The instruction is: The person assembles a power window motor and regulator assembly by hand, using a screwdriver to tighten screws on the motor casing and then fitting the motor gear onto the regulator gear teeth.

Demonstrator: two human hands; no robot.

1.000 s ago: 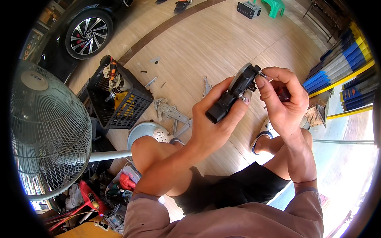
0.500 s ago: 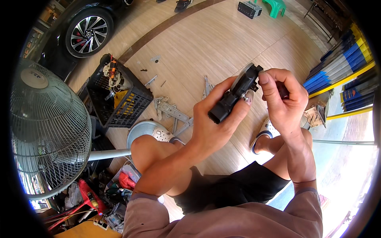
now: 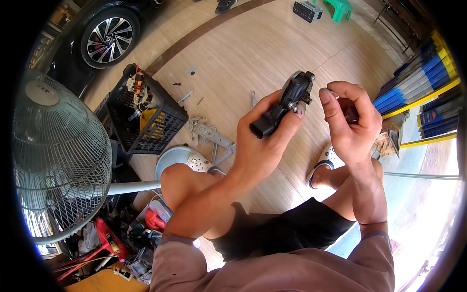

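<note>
My left hand [image 3: 260, 129] is wrapped round a black plastic car part [image 3: 287, 104] with an open connector socket at its lower end. Small metal fittings show on the part's right side, beside my thumb. My right hand [image 3: 357, 121] is held a little to the right of the part, apart from it. Between its thumb and index finger is a small metal piece [image 3: 332, 91], too small to make out fully. A dark reddish rounded object [image 3: 351, 115] shows under the curled fingers of the same hand, mostly hidden.
On the left stand a large fan [image 3: 63, 155] and a black crate [image 3: 151, 126] of parts. A metal bracket [image 3: 209, 132] lies on the floor near my foot. Beyond are a car wheel [image 3: 110, 40], a boxy device [image 3: 307, 11] and a green stool [image 3: 336, 9]. Shelved packages [image 3: 413, 78] line the right.
My right hand has drawn away from the black part with a small metal piece in its fingertips. The part has shifted slightly left and turned in my left hand.
</note>
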